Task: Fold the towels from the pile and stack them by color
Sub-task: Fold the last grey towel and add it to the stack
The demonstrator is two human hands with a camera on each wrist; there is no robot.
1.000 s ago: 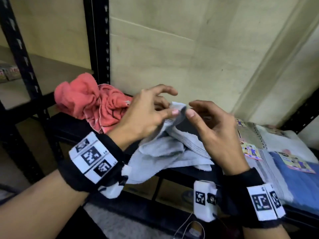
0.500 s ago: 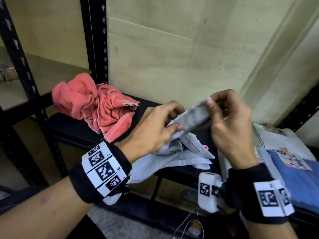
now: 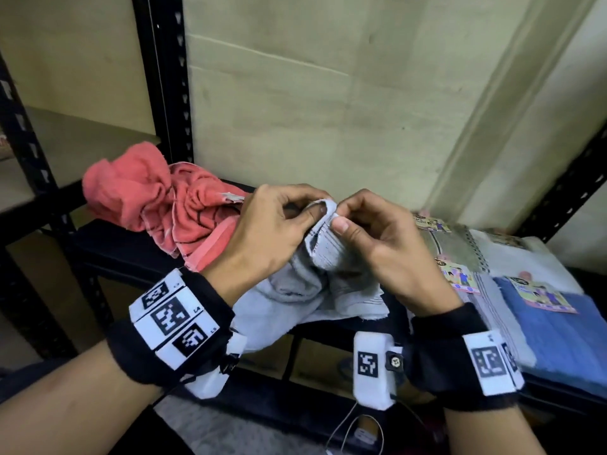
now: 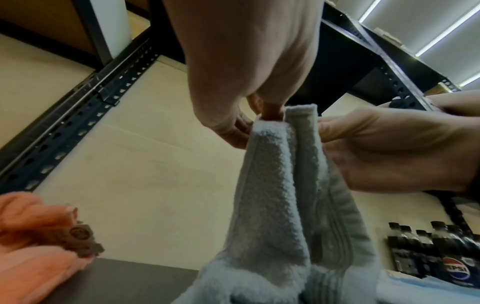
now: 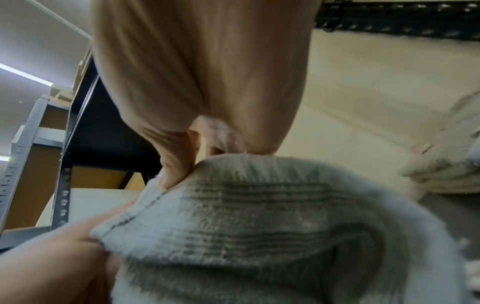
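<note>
The grey towel [image 3: 305, 290] is a pale, blue-tinged grey terry cloth with a looped, nubbly pile and a flat woven band of thin darker stripes running near its hemmed edge; the stitched hem shows clearly in the right wrist view. Its top edge is lifted and gathered into a narrow peak, while the rest hangs down in soft folds and lies bunched on the black shelf [image 3: 108, 247], part of it spilling over the front lip.

The left hand [image 3: 272, 231] pinches that raised edge between thumb and curled fingers, and the right hand [image 3: 377, 244] pinches the same edge right beside it, thumb pressed on the striped band. The two hands are almost touching at the peak of the cloth.

To the left on the shelf lies a crumpled coral-pink towel [image 3: 157, 198], unfolded, with thin dark lines across it and a paler border, close to the left hand's wrist. To the right sit folded towels: a blue towel [image 3: 565, 336] at the near edge, a grey striped one [image 3: 492, 307] just beside it and a white one [image 3: 525, 257] behind, several bearing colourful paper labels [image 3: 460, 274]. In the left wrist view, dark Pepsi bottles [image 4: 441, 253] stand in a row further to the right.
</note>
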